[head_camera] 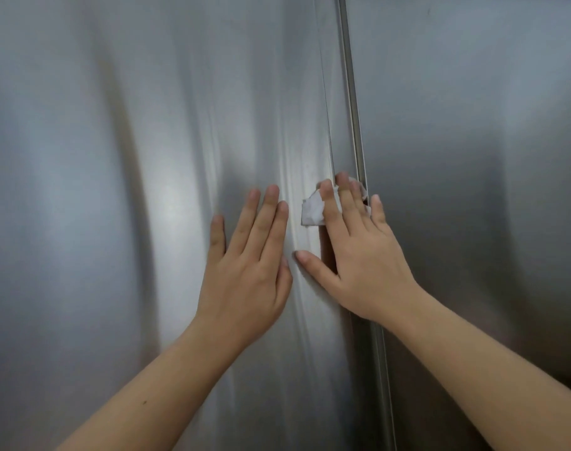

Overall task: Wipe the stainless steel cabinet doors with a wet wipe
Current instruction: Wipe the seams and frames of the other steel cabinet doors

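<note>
1. Head view: the left grip (245, 265) lies flat on the left cabinet door (98, 157), fingers straight and spread, holding nothing.
2. The right grip (359, 255), fingers straight, presses the crumpled white wet wipe (312, 212) against that door's right edge, just beside the right cabinet door (473, 157).

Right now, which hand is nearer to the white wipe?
Right. The right hand presses the wipe onto the door, its fingers over it. The left hand lies flat on the same door, left of the wipe, not touching it.
</note>
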